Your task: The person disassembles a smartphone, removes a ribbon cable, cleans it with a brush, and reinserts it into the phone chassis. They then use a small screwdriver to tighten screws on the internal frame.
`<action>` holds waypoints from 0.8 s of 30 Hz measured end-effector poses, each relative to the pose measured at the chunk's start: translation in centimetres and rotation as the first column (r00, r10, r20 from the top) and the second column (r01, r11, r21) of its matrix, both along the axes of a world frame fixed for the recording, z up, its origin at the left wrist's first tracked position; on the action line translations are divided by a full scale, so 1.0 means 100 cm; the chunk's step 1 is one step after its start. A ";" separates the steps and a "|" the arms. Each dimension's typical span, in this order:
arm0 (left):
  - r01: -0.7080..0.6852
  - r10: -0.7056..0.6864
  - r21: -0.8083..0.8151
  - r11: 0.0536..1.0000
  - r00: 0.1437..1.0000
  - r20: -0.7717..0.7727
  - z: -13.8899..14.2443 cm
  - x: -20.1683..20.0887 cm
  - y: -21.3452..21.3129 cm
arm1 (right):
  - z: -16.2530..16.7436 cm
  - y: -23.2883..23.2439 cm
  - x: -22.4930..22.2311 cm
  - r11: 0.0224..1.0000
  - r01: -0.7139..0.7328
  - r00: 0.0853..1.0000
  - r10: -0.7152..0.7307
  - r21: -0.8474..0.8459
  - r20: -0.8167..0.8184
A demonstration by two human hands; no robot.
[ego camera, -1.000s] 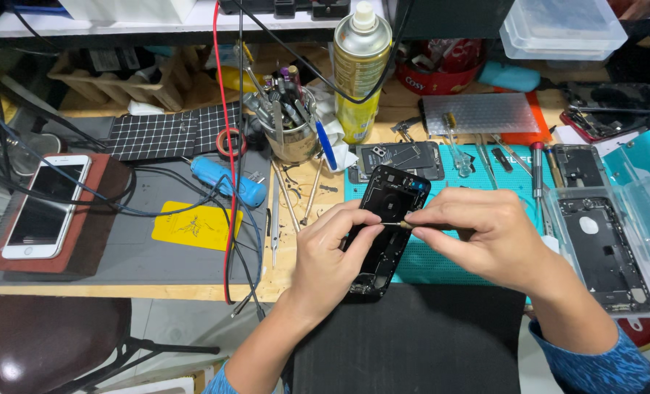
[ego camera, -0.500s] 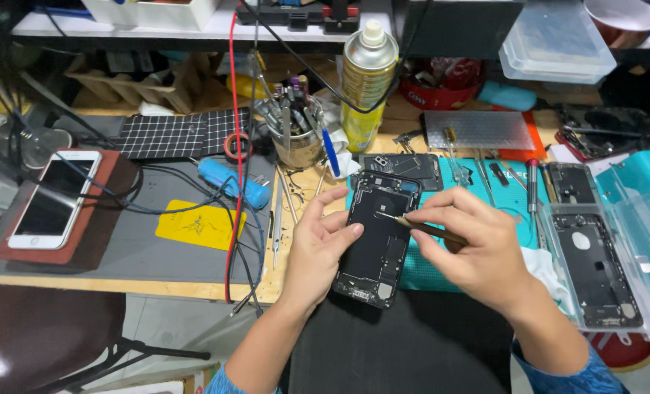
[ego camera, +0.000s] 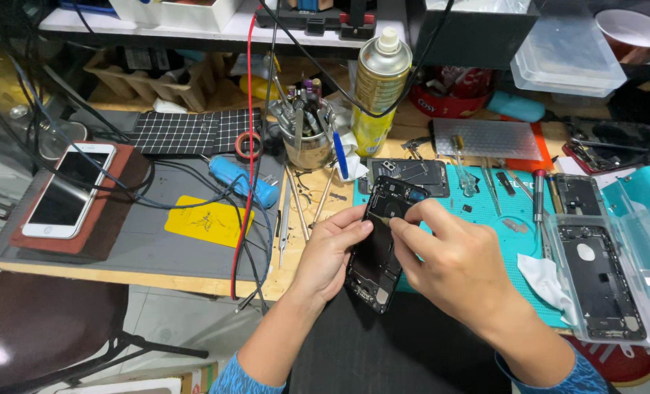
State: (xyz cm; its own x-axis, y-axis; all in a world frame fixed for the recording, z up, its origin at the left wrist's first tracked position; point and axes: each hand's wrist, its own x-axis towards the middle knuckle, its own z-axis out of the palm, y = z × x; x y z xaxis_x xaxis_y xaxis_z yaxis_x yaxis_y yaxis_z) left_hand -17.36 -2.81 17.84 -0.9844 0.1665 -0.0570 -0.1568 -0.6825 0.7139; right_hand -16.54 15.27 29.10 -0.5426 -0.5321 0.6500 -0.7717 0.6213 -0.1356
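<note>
- The left hand [ego camera: 330,252] cups the left edge of an opened black phone body [ego camera: 380,248], fingers curled around its side and thumb pressed on the upper rim
- The right hand [ego camera: 452,266] comes in from the other side, thumb and forefinger drawn together in a pinch over the upper part of the phone body; whatever sits between the fingertips is too small to make out
- The phone body is tilted, held between both hands just above the near edge of the teal work mat [ego camera: 511,219], its lower end pointing toward the person
- Just beyond the hands a second dark phone frame [ego camera: 412,174] lies flat on the mat
- Right of the right hand, a white tissue [ego camera: 547,281], a screwdriver [ego camera: 537,195] and a stripped phone housing [ego camera: 598,281] in a clear tray
- Beyond the left hand, a metal cup of tools [ego camera: 306,142] and a yellow spray can [ego camera: 378,87]
- Left of the left hand, loose tweezers [ego camera: 285,219], a blue tool [ego camera: 242,181], a yellow pad [ego camera: 204,221] on a grey mat, and well apart a white phone [ego camera: 69,190] on a brown block
</note>
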 end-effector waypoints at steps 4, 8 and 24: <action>-0.003 0.003 -0.001 1.000 1.000 0.015 -0.001 -0.001 0.002 | -0.001 0.000 -0.001 0.999 0.017 0.999 -0.018 0.035 0.050; -0.002 0.002 -0.004 1.000 1.000 0.011 0.000 -0.002 0.004 | -0.002 0.000 -0.002 1.000 0.007 0.998 -0.008 0.025 0.062; -0.036 0.036 -0.053 0.998 0.999 0.016 0.007 0.000 0.005 | 0.001 -0.002 -0.004 1.000 0.002 0.997 -0.001 -0.002 0.076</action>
